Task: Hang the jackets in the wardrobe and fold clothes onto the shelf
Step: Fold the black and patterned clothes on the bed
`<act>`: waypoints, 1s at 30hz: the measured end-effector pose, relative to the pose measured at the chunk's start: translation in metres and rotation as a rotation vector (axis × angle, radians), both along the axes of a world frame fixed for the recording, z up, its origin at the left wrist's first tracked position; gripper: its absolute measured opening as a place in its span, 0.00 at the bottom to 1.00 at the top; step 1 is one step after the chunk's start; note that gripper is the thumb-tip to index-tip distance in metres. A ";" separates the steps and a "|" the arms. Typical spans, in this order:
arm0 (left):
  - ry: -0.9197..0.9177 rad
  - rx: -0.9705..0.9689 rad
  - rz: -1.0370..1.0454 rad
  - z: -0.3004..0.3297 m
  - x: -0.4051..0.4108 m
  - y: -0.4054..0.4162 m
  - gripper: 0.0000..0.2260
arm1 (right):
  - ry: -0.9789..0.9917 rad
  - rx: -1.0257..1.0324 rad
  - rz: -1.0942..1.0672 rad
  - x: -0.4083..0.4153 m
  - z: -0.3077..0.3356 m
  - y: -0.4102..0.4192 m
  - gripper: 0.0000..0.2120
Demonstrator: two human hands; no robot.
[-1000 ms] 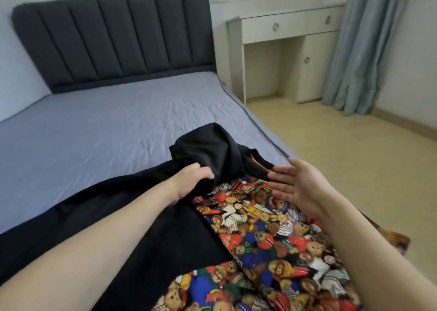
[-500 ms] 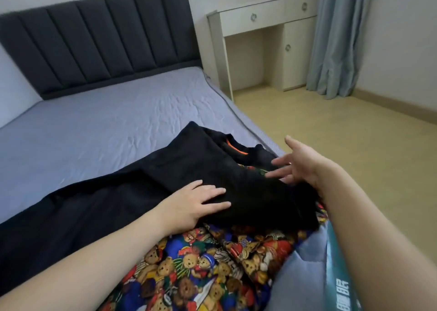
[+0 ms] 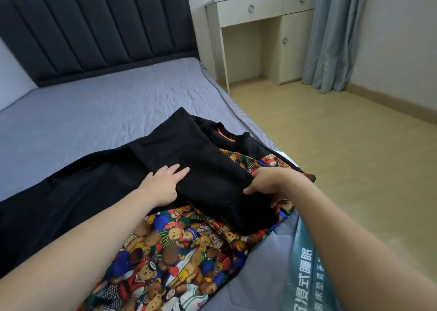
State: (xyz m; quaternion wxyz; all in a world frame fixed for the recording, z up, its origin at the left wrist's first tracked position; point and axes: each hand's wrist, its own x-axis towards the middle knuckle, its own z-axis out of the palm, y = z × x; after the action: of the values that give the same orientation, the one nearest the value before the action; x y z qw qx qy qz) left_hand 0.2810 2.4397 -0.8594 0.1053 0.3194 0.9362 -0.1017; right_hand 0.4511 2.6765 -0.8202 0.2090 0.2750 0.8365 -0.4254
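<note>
Change: black garment (image 3: 208,169) now gripped at its right edge by right hand (image 3: 269,180), open earlier.
Left hand (image 3: 163,180): laid flat, fingers straight, on the garment.

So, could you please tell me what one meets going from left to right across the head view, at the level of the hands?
Black garment → left hand → folded black sleeve → right hand → wooden floor.

Both forearms are bare, with no sleeves visible.

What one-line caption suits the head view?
Left hand flattens the black garment while right hand grips its edge.
</note>
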 end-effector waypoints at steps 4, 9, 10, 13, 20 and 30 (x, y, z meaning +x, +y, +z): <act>-0.570 0.595 0.260 0.015 -0.009 0.005 0.29 | 0.049 0.363 0.123 -0.005 -0.003 -0.008 0.21; -0.243 0.212 0.272 -0.010 -0.012 0.008 0.26 | 0.446 0.937 0.103 -0.027 -0.023 -0.036 0.33; -0.167 0.184 0.268 -0.014 -0.017 0.011 0.27 | 0.564 0.990 0.115 -0.036 -0.026 -0.043 0.33; -0.022 0.277 0.319 -0.003 -0.045 0.033 0.27 | 0.622 0.944 0.231 -0.071 -0.036 -0.058 0.33; -0.028 0.293 0.215 -0.012 -0.132 0.071 0.26 | 0.417 0.856 0.274 -0.117 -0.084 -0.050 0.36; -0.078 0.238 0.396 -0.044 -0.231 0.069 0.30 | 0.747 0.928 -0.113 -0.126 -0.074 -0.036 0.27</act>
State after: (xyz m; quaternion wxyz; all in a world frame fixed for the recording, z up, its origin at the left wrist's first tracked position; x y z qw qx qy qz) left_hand 0.0497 2.5089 -0.9036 0.1209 0.1433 0.9813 0.0443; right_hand 0.3255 2.6410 -0.8944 -0.2641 0.2135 0.9359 -0.0939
